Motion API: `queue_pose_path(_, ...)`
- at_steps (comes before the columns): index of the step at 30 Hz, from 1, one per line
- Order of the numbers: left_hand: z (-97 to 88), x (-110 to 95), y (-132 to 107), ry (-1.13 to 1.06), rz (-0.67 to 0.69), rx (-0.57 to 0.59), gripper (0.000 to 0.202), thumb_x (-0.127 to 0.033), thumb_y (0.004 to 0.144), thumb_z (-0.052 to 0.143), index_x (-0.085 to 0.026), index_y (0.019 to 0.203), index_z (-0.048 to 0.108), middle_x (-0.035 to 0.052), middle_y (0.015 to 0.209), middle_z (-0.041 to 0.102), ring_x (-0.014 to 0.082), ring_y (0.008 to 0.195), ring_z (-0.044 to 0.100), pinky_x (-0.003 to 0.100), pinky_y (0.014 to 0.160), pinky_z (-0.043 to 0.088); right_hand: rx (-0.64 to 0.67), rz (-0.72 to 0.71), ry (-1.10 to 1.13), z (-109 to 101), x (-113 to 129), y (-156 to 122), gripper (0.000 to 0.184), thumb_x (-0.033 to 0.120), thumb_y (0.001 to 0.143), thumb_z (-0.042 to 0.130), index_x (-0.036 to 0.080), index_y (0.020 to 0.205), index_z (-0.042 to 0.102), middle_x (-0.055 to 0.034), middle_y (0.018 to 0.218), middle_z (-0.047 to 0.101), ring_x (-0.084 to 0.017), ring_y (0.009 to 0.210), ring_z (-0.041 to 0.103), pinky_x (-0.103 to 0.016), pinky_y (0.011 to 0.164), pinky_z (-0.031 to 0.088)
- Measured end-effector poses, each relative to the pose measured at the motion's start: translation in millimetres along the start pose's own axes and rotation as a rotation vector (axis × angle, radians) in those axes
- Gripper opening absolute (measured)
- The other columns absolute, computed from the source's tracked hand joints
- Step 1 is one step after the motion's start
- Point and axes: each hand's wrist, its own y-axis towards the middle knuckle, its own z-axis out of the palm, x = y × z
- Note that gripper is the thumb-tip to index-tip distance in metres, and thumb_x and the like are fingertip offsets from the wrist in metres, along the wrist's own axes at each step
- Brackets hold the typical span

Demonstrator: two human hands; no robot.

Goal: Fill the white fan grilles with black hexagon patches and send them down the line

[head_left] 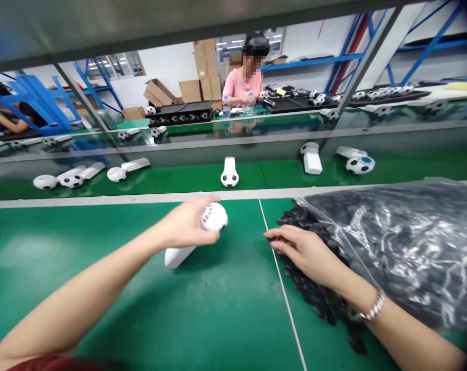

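Observation:
My left hand (185, 222) is closed around the round head of a white soccer-ball device (216, 217). Its white handle slants down to the left below my palm. To the right, the thumb and fingers of my right hand (311, 255) are drawn together beside a pile of small black pieces (326, 306). Whether a piece sits between those fingertips cannot be made out. Over the pile's right side lies a clear plastic bag (415, 242) filled with more black pieces.
Beyond the green table (202, 319) runs a green belt (179, 178). It carries several similar devices, one (230, 178) straight ahead. Across it, a person in a pink top (239, 85) works near black trays (181, 112). An overhead panel (140, 26) spans the top.

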Motion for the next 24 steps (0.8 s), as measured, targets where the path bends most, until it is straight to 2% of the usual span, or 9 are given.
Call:
queue_pose_path(2, 30.3, -19, 2, -0.046, 0.043, 0.046, 0.070, -0.037, 0.062, 0.062, -0.020, 0.126, 0.039, 0.0078, 0.124, 0.049, 0.0267, 0.108, 0.049, 0.038, 0.090, 0.041, -0.047, -0.087, -0.009, 1, 4, 0, 0.019, 0.022, 0.084, 0.048, 0.021, 0.091, 0.065, -0.0032, 0.083, 0.062, -0.014, 0.076, 0.059, -0.027, 0.072, 0.048)
queue_pose_path(4, 56.2, -28, 5, -0.108, 0.033, 0.069, 0.074, -0.040, 0.062, 0.063, -0.018, 0.128, 0.037, 0.0095, 0.127, 0.047, 0.0273, 0.112, 0.046, 0.040, 0.093, 0.039, -0.109, -0.160, -0.027, 0, 7, 0, 0.018, 0.022, 0.083, 0.050, 0.021, 0.088, 0.067, -0.0044, 0.083, 0.061, -0.015, 0.080, 0.057, -0.028, 0.074, 0.047)
queue_pose_path(6, 74.8, -30, 8, -0.141, 0.009, 0.085, 0.077, -0.042, 0.061, 0.065, -0.016, 0.128, 0.036, 0.0113, 0.127, 0.046, 0.0277, 0.114, 0.045, 0.040, 0.095, 0.038, -0.144, -0.185, -0.012, -1, 10, 0, 0.016, 0.021, 0.083, 0.051, 0.021, 0.088, 0.066, -0.0044, 0.083, 0.060, -0.015, 0.080, 0.057, -0.029, 0.074, 0.047)
queue_pose_path(8, 85.3, -31, 9, -0.115, 0.004, 0.088, 0.081, -0.043, 0.059, 0.067, -0.015, 0.129, 0.035, 0.0122, 0.125, 0.045, 0.0290, 0.115, 0.042, 0.042, 0.094, 0.038, -0.140, -0.169, 0.015, -2, 13, -2, 0.017, 0.019, 0.083, 0.050, 0.021, 0.093, 0.064, -0.0035, 0.081, 0.061, -0.014, 0.078, 0.057, -0.029, 0.074, 0.047)
queue_pose_path(11, 88.4, -34, 7, -0.071, -0.006, 0.104, 0.087, -0.046, 0.058, 0.067, -0.016, 0.131, 0.031, 0.0126, 0.123, 0.042, 0.0307, 0.117, 0.038, 0.043, 0.092, 0.039, -0.069, -0.180, 0.017, -2, 18, -4, 0.023, 0.017, 0.084, 0.048, 0.020, 0.103, 0.061, -0.0035, 0.080, 0.058, -0.013, 0.076, 0.056, -0.027, 0.072, 0.047)
queue_pose_path(14, 86.1, -37, 2, -0.066, -0.051, 0.115, 0.087, -0.050, 0.062, 0.063, -0.016, 0.133, 0.027, 0.0122, 0.121, 0.038, 0.0303, 0.114, 0.040, 0.042, 0.088, 0.043, -0.001, -0.214, 0.011, -1, 22, -7, 0.021, 0.016, 0.084, 0.047, 0.020, 0.097, 0.063, -0.0043, 0.084, 0.059, -0.014, 0.080, 0.056, -0.027, 0.073, 0.047)
queue_pose_path(19, 88.7, -36, -10, -0.067, -0.131, 0.041, 0.082, -0.049, 0.066, 0.059, -0.014, 0.133, 0.026, 0.0114, 0.117, 0.038, 0.0279, 0.109, 0.044, 0.041, 0.087, 0.043, -0.005, -0.101, 0.070, 5, 27, -9, 0.011, 0.017, 0.081, 0.053, 0.018, 0.086, 0.062, -0.0007, 0.080, 0.065, -0.012, 0.072, 0.058, -0.024, 0.069, 0.045)
queue_pose_path(24, 92.9, -33, -17, -0.079, -0.073, -0.060, 0.077, -0.042, 0.063, 0.065, -0.018, 0.129, 0.033, 0.0084, 0.113, 0.039, 0.0260, 0.108, 0.043, 0.040, 0.089, 0.042, -0.015, -0.143, 0.198, 19, 28, -9, 0.008, 0.017, 0.079, 0.056, 0.017, 0.082, 0.064, -0.0011, 0.080, 0.064, -0.011, 0.074, 0.057, -0.023, 0.069, 0.044)
